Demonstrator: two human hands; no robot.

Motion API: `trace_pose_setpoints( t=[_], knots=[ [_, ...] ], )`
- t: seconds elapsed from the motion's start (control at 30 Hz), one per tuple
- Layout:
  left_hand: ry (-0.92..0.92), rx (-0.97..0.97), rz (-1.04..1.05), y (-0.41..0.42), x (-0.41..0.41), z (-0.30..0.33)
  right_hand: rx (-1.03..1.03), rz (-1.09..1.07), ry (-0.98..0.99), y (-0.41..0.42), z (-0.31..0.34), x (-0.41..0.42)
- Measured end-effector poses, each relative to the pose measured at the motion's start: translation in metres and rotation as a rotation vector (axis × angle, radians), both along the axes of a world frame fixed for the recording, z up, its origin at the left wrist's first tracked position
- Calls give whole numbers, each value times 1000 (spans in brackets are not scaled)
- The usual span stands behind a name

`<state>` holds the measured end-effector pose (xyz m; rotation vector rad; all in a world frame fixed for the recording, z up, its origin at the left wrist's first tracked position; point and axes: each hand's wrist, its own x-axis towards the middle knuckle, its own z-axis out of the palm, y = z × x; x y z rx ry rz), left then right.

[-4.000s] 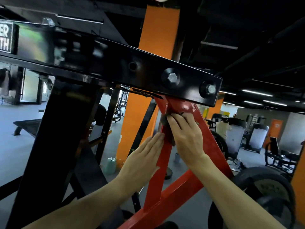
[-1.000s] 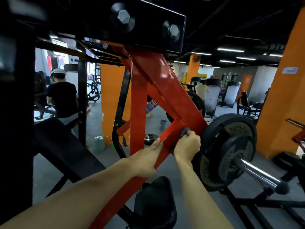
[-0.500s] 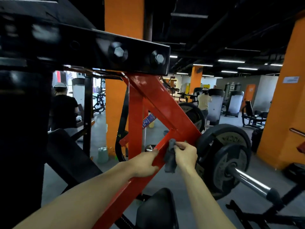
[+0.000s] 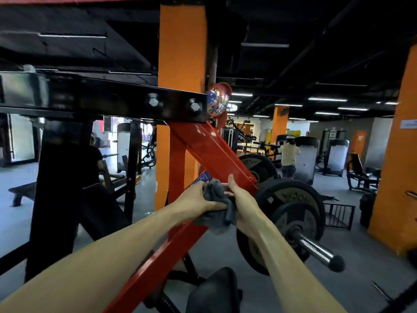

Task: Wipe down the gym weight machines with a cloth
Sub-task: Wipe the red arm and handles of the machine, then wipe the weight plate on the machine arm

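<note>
A dark grey cloth (image 4: 217,206) is bunched between both my hands in front of the red lever arm (image 4: 214,152) of a plate-loaded weight machine. My left hand (image 4: 196,198) grips the cloth from the left, fingers curled round it. My right hand (image 4: 240,201) holds its right side, thumb pointing up near the red arm; the cloth hides its fingers. A loose end of the cloth hangs down between my wrists. The black cross beam (image 4: 112,102) with two bolts runs above.
Black weight plates (image 4: 291,213) sit on a chrome sleeve (image 4: 316,248) just right of my hands. A black seat pad (image 4: 214,292) lies below. Orange pillars (image 4: 181,53) stand behind and at the right (image 4: 397,168). Two people, one (image 4: 287,154) at the back right, and other machines fill the room.
My left hand has left the red arm and now grips the cloth together with my right hand. Both hands have come up off the lower brace. The view has tilted upward.
</note>
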<state>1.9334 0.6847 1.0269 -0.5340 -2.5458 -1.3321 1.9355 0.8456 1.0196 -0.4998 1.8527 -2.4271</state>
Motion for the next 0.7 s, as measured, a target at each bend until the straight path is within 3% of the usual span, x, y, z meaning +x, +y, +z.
trace_pose_setpoints(
  t=[0.17, 0.43, 0.7],
  knots=[
    [69, -161, 35, 31, 23, 15, 335, -110, 272, 44, 2, 19],
    [-2, -176, -34, 87, 26, 14, 672, -289, 300, 140, 24, 52],
    [33, -201, -163, 156, 26, -3, 651, -375, 245, 207, 9, 75]
  ],
)
